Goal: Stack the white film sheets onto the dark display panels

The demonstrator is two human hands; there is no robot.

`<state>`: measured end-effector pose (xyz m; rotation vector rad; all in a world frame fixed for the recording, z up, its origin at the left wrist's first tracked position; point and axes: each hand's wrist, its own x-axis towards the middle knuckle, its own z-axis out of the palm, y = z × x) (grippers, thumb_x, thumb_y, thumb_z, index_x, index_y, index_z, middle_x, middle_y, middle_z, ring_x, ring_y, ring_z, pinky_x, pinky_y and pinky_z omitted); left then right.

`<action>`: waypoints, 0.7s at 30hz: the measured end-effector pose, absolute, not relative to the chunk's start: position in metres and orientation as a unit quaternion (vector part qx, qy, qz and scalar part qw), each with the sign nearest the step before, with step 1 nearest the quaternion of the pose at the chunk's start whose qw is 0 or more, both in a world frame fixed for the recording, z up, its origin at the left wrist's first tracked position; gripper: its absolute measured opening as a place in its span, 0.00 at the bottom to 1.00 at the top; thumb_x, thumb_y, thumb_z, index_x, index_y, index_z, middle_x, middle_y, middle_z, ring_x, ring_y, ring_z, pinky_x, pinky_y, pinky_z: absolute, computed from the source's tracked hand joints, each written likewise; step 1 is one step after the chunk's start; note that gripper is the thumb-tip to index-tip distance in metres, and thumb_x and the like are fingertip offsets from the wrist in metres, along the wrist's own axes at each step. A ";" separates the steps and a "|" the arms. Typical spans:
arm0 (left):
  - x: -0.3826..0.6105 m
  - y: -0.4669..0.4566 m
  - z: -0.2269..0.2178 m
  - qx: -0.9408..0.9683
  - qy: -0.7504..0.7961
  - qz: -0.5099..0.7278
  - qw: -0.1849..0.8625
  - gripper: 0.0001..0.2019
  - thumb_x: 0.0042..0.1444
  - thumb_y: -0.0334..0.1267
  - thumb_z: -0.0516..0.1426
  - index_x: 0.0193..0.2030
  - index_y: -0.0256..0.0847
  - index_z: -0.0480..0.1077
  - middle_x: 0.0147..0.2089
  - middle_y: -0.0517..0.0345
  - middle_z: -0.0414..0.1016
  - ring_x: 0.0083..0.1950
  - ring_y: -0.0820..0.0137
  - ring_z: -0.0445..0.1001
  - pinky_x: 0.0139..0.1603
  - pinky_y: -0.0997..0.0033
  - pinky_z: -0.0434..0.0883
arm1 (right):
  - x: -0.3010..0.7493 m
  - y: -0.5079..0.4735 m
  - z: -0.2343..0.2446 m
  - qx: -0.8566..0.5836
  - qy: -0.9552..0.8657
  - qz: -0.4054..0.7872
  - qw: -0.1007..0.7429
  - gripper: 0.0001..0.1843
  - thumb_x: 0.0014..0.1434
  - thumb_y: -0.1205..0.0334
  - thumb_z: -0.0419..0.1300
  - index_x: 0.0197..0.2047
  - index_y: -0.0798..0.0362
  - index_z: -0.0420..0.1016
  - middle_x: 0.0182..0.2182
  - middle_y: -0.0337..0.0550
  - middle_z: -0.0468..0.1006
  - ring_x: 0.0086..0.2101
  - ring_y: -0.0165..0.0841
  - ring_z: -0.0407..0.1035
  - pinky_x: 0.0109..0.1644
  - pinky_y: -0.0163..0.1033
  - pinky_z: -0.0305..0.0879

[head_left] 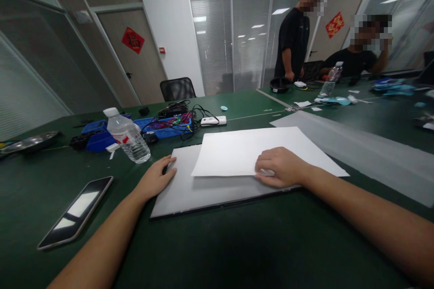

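Note:
A flat pale-grey panel with a thin dark edge lies on the green table in front of me. My left hand rests on its left edge, thumb and fingers apart. Over the panel is a smooth white sheet, its near edge raised slightly above the surface. My right hand pinches that near edge, fingers on top and thumb below. Part of the panel is hidden under the sheet and my right hand.
A phone and a water bottle are on the left. Behind the panel sit blue trays with tangled wires and a white power strip. A translucent sheet stretches along the right. Two people are at the far right.

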<state>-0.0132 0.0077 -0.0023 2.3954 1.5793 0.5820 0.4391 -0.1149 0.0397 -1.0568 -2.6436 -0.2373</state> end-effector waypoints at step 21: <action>-0.014 0.011 -0.005 0.815 0.535 0.196 0.106 0.39 0.63 0.62 0.49 0.68 0.31 0.71 0.73 0.37 0.67 0.75 0.49 0.65 0.76 0.49 0.59 | 0.495 -0.087 0.023 -0.633 -0.759 -0.070 0.136 0.22 0.70 0.49 0.51 0.49 0.51 0.84 0.50 0.47 0.83 0.50 0.44 0.74 0.56 0.51 0.70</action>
